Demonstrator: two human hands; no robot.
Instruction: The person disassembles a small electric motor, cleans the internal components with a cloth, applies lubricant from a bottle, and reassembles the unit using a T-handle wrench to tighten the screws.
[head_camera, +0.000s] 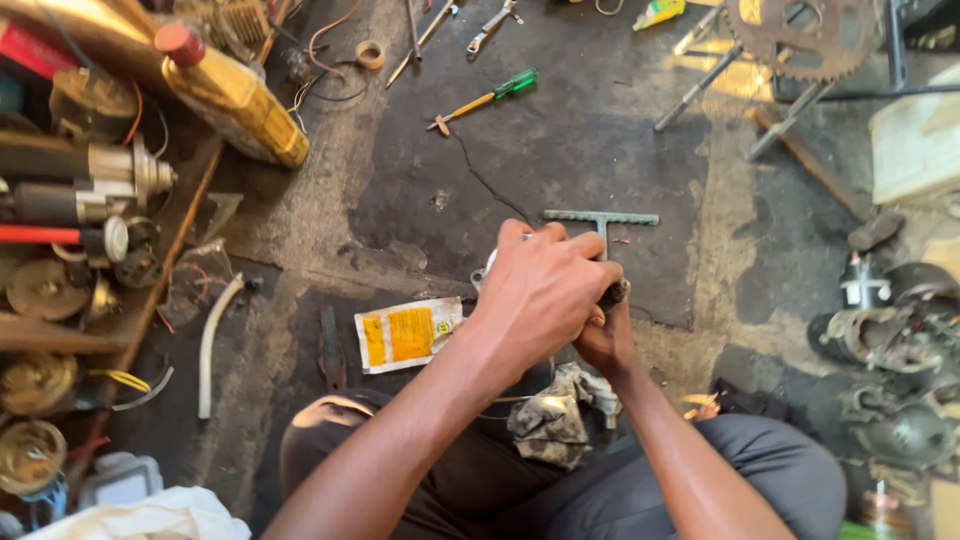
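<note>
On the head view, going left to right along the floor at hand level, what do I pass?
White tube → yellow and white packet → left hand over the right hand, at the T-handled tool → grey engine parts.

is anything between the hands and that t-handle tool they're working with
Nothing visible. The left hand and right hand are already closed together around the T-handle tool, whose crossbar sticks out above them over the dark floor.

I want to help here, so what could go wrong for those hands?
1. Both hands, left hand over right hand, squeeze a small metal part; the grey T-shaped metal wrench might slip and pinch fingers.
2. The green-handled screwdriver and other loose tools lie on the dark cracked floor; someone could step on them.
</note>
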